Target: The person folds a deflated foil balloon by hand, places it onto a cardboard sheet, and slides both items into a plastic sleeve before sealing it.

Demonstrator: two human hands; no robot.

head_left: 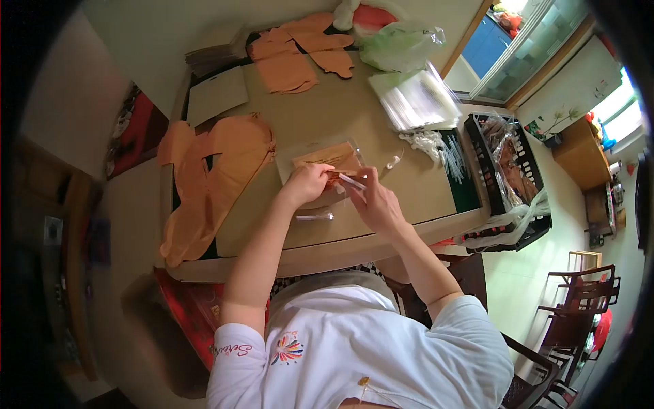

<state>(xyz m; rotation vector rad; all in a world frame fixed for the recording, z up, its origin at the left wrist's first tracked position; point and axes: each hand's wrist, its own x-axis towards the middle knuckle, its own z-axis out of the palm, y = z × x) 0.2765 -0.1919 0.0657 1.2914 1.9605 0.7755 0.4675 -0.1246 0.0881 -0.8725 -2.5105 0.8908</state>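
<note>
In the middle of the table a clear plastic bag (294,151) lies under a folded tan-orange piece (327,156). My left hand (308,184) is closed, with its fingertips pinching the near edge of that folded piece. Just to the right, my right hand (377,202) grips a short translucent strip (352,182) between thumb and fingers, close against the piece. The exact contact between the strip and the piece is partly hidden by my fingers. Near my left wrist lies a clear plastic packet (315,215). A small white looped cord (393,162) lies right of my hands.
Orange cut-out garment shapes (225,174) lie at left, with more orange pieces (286,65) at the back. A stack of clear bags (417,101), white cords (426,143) and translucent strips (454,160) sit at right. A black crate (507,163) stands beyond the right edge.
</note>
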